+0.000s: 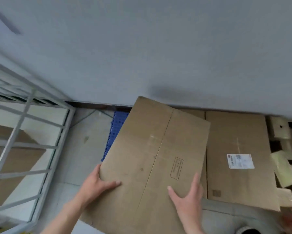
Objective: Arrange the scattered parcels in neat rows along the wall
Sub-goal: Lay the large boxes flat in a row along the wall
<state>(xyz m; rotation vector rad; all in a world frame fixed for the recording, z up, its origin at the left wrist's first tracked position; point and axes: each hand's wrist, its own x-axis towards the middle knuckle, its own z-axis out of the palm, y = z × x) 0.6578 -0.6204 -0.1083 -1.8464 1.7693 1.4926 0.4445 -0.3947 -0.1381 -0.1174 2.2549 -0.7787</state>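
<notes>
Parcel-sorting along the wall (141, 48): a person is part-way through setting a large cardboard parcel (152, 157) into the row.

Far left of the left grip stands a metal rack (23, 132) with brown boxes on its shelf. Between the rack and that grip runs a bare strip of floor (84, 141), the one stretch of open room on that side. Just beyond the left grip, a blue plastic pallet (115, 130) shows from under the parcel's left edge.

The left grip (98, 181) clasps the parcel's near left corner, thumb up the side edge and fingers across the top. The parcel sits skewed, its far end leaning right, and its far right corner covers part of a plain box (195, 114) by the wall. Whether it rests on anything or is carried cannot be told.

The right grip (187, 196) lies spread on the top face with fingers straight and thumb up near the right edge, pressing rather than clasping. Just right of it a labelled parcel (238, 157) lies square to the wall, and past that is a jumble of small parcels (283, 159).

The next move likely calls for swinging the far end left until the long edges run parallel with the labelled parcel. The slack is all on the pallet side. On the right, the neighbour's edge leaves little margin.
</notes>
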